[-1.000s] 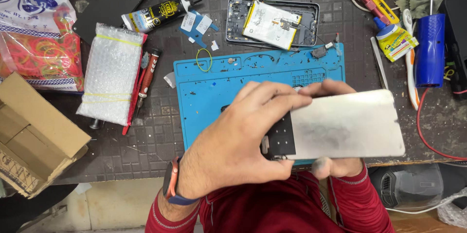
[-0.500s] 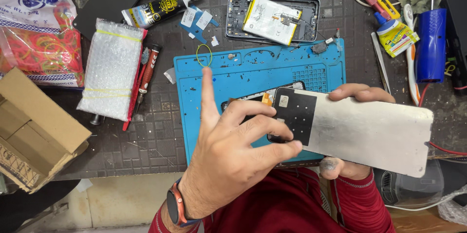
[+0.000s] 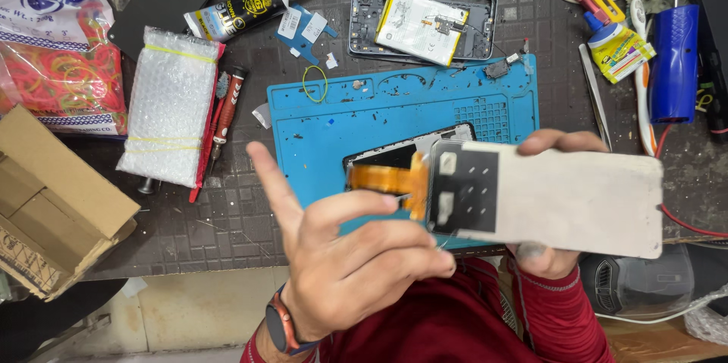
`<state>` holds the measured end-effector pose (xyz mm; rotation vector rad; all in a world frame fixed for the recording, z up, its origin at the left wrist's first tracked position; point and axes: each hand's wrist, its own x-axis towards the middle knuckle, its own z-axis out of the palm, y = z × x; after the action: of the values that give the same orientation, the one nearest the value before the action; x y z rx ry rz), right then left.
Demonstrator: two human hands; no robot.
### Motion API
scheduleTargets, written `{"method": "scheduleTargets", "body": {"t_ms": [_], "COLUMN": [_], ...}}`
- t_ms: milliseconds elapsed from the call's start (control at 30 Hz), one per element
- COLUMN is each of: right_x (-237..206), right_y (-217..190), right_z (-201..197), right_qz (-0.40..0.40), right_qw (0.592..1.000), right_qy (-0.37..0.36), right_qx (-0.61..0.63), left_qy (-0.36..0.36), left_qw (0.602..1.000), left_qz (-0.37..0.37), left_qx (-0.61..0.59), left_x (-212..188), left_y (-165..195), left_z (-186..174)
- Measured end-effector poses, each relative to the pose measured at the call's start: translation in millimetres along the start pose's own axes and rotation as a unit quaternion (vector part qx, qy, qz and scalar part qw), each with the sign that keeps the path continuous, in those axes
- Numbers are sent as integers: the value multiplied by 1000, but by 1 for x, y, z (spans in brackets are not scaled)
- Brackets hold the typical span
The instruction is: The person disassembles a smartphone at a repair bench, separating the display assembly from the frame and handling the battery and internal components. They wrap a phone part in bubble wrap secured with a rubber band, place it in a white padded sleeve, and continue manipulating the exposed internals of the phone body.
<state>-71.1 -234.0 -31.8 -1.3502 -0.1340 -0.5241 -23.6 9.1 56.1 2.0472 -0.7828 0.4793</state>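
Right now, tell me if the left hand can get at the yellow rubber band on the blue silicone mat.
Probably yes. The left hand holds nothing large, its index finger is raised, and bare blue silicone mat lies between it and the yellow rubber band.

dark gridded worktop (image 3: 227, 234), pale floor (image 3: 189, 310)
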Motion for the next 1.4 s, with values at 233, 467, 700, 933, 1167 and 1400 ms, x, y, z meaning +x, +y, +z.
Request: {"method": "scheduleTargets", "body": {"t_ms": [233, 467, 700, 933, 1167, 1400], "right_x": [10, 10, 9, 7, -4, 6], "right_y": [-2, -13, -19, -19, -13, -5], "right_z": [-19, -23, -26, -40, -49, -36], "right_qz": [-4, -4, 15, 5, 34, 79], "right_qw": [998, 999, 999, 996, 991, 985], "right_qy": [35, 11, 18, 11, -34, 80], "right_qx": [60, 30, 24, -93, -126, 128], "left_qy": [110, 296, 259, 301, 236, 82], "left_qw": [994, 933, 926, 851, 909, 950], "left_qz": [-27, -195, -247, -431, -342, -293], "left_qx": [-4, 68, 118, 11, 37, 67], "left_x": [-14, -51, -51, -33, -49, -46], "left_y": [-19, -59, -88, -91, -99, -77], "left_z": [-43, -44, -64, -57, -46, -35]}}
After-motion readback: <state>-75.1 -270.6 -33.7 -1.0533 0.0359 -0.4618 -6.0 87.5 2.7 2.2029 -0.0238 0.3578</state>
